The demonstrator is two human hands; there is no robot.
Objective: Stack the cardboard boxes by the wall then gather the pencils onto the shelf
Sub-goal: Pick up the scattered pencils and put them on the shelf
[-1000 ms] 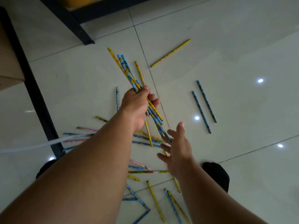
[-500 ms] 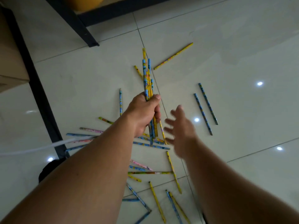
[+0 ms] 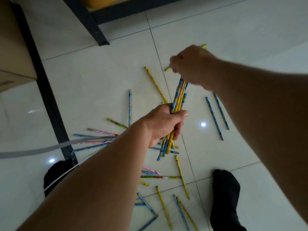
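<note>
My left hand (image 3: pixel 164 124) grips a bundle of several blue and yellow pencils (image 3: pixel 179 99) above the white tiled floor. Farther out, my right hand (image 3: pixel 191 64) reaches over a lone yellow pencil (image 3: pixel 204 46), fingers curled down onto it; only the pencil's two ends show past the hand. More loose pencils (image 3: pixel 164 207) lie scattered on the tiles below and left of my left hand. Two blue pencils (image 3: pixel 214 118) lie side by side to the right. A cardboard box (image 3: pixel 13 52) shows at the left edge.
A black shelf frame (image 3: pixel 88 22) crosses the top, with a yellow object (image 3: pixel 100 1) on it. Another black frame bar (image 3: pixel 48 97) runs down the left. My feet in black socks (image 3: pixel 225 197) stand among the pencils. A grey strap (image 3: pixel 41 150) hangs across the lower left.
My right hand moved up and away from the bundle to the far yellow pencil and closed over it. My left hand kept its bundle and shifted slightly right.
</note>
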